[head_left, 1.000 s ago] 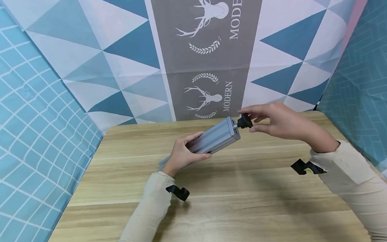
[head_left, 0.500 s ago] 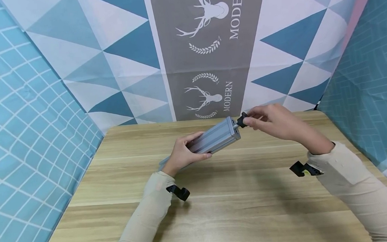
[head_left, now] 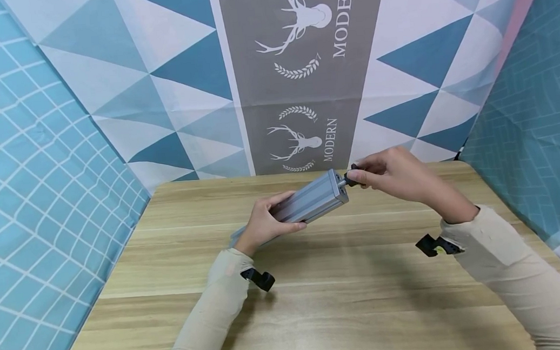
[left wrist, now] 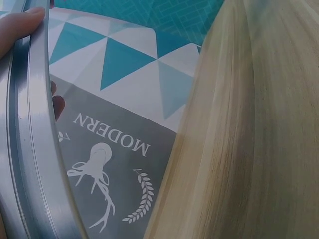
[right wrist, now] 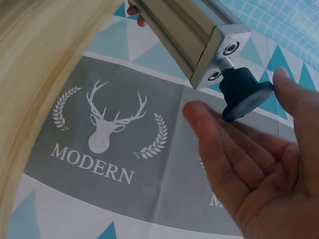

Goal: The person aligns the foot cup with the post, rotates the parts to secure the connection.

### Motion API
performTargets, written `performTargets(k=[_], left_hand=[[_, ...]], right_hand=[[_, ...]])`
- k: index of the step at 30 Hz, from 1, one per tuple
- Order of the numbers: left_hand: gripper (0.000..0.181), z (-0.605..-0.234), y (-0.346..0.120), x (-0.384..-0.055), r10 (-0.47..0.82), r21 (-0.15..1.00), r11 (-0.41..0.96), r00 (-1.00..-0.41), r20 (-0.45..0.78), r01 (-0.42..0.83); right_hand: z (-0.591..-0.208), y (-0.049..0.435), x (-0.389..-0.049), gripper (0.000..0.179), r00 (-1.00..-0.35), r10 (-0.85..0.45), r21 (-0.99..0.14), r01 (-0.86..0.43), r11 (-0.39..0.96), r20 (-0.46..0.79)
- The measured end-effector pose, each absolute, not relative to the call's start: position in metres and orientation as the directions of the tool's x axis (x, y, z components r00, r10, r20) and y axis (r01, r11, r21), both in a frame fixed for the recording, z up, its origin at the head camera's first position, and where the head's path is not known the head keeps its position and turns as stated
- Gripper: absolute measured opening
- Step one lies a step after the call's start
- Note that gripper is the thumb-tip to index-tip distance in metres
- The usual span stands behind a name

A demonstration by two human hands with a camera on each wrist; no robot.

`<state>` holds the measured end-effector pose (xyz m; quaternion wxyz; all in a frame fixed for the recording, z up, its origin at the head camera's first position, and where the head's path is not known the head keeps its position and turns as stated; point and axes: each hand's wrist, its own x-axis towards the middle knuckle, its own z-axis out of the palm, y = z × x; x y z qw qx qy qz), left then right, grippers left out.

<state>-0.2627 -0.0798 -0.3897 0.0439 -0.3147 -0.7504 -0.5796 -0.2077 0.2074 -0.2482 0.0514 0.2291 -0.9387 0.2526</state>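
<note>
In the head view, my left hand grips a grey grooved aluminium profile around its middle, thumb on the near side. The profile tilts up to the right, its lower end partly hidden behind the wrist. From the end plate a short threaded stud sticks out, carrying a black levelling foot. My right hand pinches this foot between thumb and fingers. Seen from the right wrist, the thumb meets the foot's rim and the other fingers curve beneath it. Along the left wrist view's edge runs the profile.
Both hands work above a wood-grain table. Behind its far edge hangs a patterned cloth with deer heads and triangles. Blue sheets stand at the left and right. Each sleeve bears a black wrist mount.
My right hand has moved slightly left, its fingers going from spread around the levelling foot to closed in on it. The left hand and the profile have stayed put.
</note>
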Motion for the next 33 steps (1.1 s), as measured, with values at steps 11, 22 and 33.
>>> performTargets(k=[11,22,33], left_hand=[[0.066,-0.389,-0.080,-0.262,0.410,0.853,0.136,-0.813,0.414,0.503],[0.066,-0.388,-0.080,-0.260,0.415,0.838,0.126,-0.795,0.442,0.531],[0.064,-0.360,-0.078,-0.238,0.423,0.844,0.164,-0.809,0.409,0.511]], right_hand=[[-0.246,0.213,-0.207,0.058,-0.780,-0.561,-0.382,-0.625,0.681,0.276],[-0.249,0.209,-0.206,0.038,-0.852,-0.436,-0.455,-0.524,0.720,0.291],[-0.246,0.213,-0.206,0.064,-0.806,-0.547,-0.417,-0.588,0.693,0.227]])
